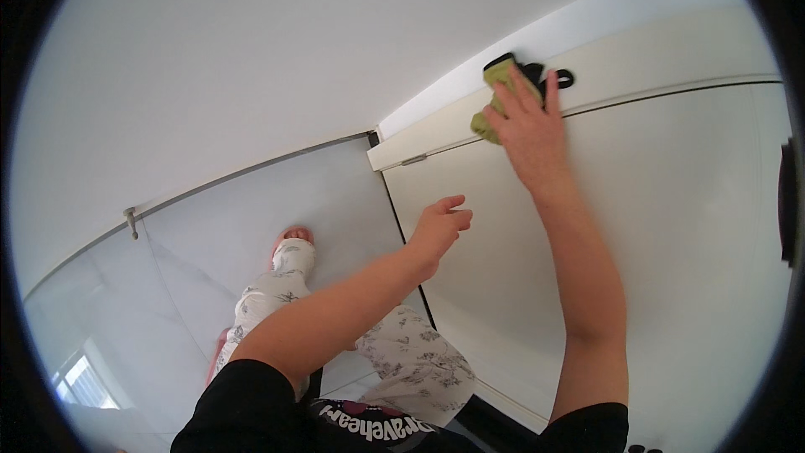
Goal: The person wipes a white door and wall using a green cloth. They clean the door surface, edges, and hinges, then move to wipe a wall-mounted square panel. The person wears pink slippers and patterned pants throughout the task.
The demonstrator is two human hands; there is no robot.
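Note:
My right hand (534, 126) presses a green cloth with black edging (492, 124) against the cream door frame (666, 56). Its fingers are spread over the cloth, and a black loop sticks out beside them. Part of the cloth is hidden under the hand. My left hand (440, 226) is in front of the white door panel (660, 201), holding nothing, its fingers slightly bent and apart. A seam runs between panel and frame, with a metal hinge (414, 160) on it.
A white wall (251, 63) meets the pale tiled floor (188, 264) along a skirting strip. A small doorstop (131, 221) juts from that strip. My foot (297, 234) stands on the tiles. At the far right is a dark door handle (787, 201).

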